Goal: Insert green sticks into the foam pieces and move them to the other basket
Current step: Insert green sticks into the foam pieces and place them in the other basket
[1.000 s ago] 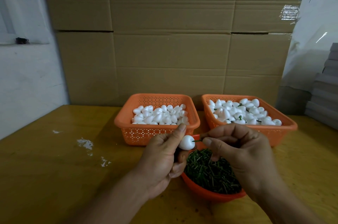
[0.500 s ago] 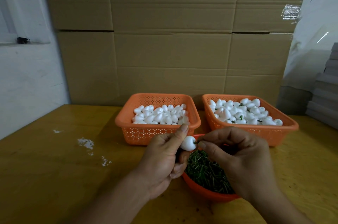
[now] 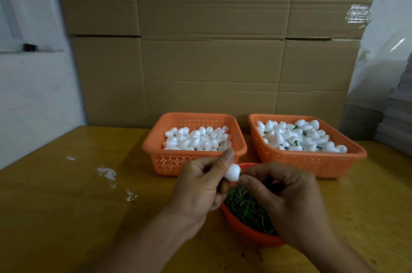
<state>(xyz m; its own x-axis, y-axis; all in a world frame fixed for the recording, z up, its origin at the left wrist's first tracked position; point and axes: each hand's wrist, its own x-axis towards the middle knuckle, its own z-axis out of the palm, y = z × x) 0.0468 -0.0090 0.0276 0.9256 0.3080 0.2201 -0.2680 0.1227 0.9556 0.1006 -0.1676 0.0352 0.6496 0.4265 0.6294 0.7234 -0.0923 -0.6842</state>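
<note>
One view only, a wide-angle camera worn on the person's head, facing forward and pitched down over the yellow-brown wooden table. Both forearms enter from the bottom edge at 6 o'clock, so the hands sit close beneath the lens, just below frame centre. The two orange perforated plastic baskets lie beyond them toward 12 o'clock, mid-distance. A wall of stacked brown cardboard cartons closes the far field and fills the upper half. Straight edges bow near the frame borders, notably at 9 and 3 o'clock. No second view exists for overlap.
</note>
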